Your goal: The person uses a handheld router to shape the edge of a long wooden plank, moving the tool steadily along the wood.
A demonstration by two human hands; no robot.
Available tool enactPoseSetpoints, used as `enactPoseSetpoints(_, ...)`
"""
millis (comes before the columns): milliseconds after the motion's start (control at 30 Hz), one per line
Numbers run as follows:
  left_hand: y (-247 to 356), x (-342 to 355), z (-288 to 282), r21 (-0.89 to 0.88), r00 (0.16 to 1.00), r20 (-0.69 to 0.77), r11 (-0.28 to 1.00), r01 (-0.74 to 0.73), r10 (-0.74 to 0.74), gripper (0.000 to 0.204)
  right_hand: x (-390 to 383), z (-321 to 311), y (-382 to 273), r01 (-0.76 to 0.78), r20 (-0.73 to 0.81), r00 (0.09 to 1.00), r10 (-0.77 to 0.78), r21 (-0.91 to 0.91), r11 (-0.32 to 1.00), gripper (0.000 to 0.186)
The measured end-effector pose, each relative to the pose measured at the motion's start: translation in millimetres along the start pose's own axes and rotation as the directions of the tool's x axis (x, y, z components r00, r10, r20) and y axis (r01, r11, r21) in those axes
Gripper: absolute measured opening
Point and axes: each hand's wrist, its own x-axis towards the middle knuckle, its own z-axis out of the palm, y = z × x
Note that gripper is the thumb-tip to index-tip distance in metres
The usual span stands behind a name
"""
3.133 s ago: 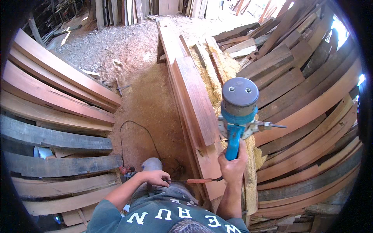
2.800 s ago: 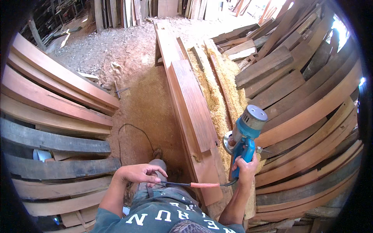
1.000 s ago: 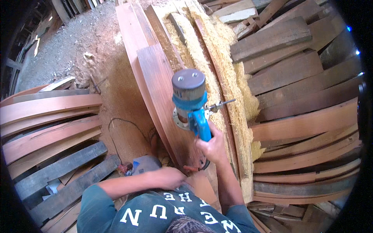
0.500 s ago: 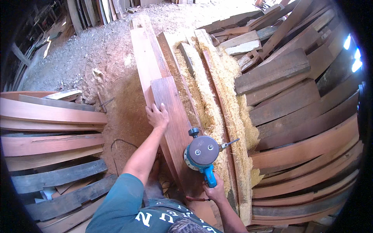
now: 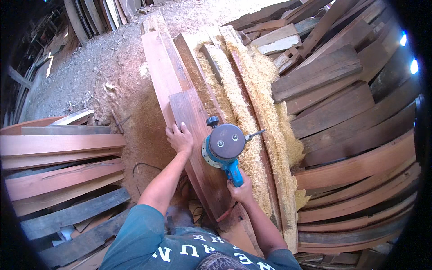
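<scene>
Many stacked planks (image 5: 355, 165) flank the dusty floor (image 5: 139, 112) and reddish-brown board (image 5: 198, 121).

Left hand (image 5: 181, 138): moved from cord (image 5: 227, 213) to board (image 5: 209, 182) | router (image 5: 226, 143): shifted over board, then farther forward

Large white capital letters (image 5: 165, 255) cross the dark green shirt (image 5: 137, 231), some apparently hidden.

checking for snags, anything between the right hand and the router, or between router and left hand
Nothing visible: the right hand grips the blue handle of the router, and only bare wooden plank shows between the router and the left hand.
</scene>
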Motion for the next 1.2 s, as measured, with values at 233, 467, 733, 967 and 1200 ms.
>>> enactPoseSetpoints(233, -9, 2, 12, 0.055, 0.996, -0.065, 0.997, -0.060, 0.063, 0.059, 48, 20, -4, 0.042, 0.001, 0.999, -0.043, 0.060, 0.997, 0.026)
enactPoseSetpoints(467, -13, 3, 13, 0.042, 0.995, -0.063, 0.996, -0.074, 0.077, 0.061, 81, 34, -14, 0.079, -0.012, 0.997, -0.078, 0.045, 0.996, 0.025)
enactPoseSetpoints(733, -1, -1, -2, -0.015, 0.998, 0.036, 0.999, -0.052, 0.053, 0.060, 109, 46, -24, 0.128, -0.046, 0.991, -0.125, 0.083, 0.988, 0.025)
enactPoseSetpoints(967, -3, 0, 0, -0.011, 0.998, 0.017, 0.998, -0.058, 0.058, 0.059, 135, 57, -21, 0.146, -0.044, 0.989, -0.142, 0.107, 0.983, 0.026)
enactPoseSetpoints(1200, -1, -1, -2, -0.034, 0.995, 0.037, 0.996, -0.086, 0.087, 0.057, 159, 64, -33, 0.197, -0.073, 0.979, -0.189, 0.128, 0.972, 0.023)
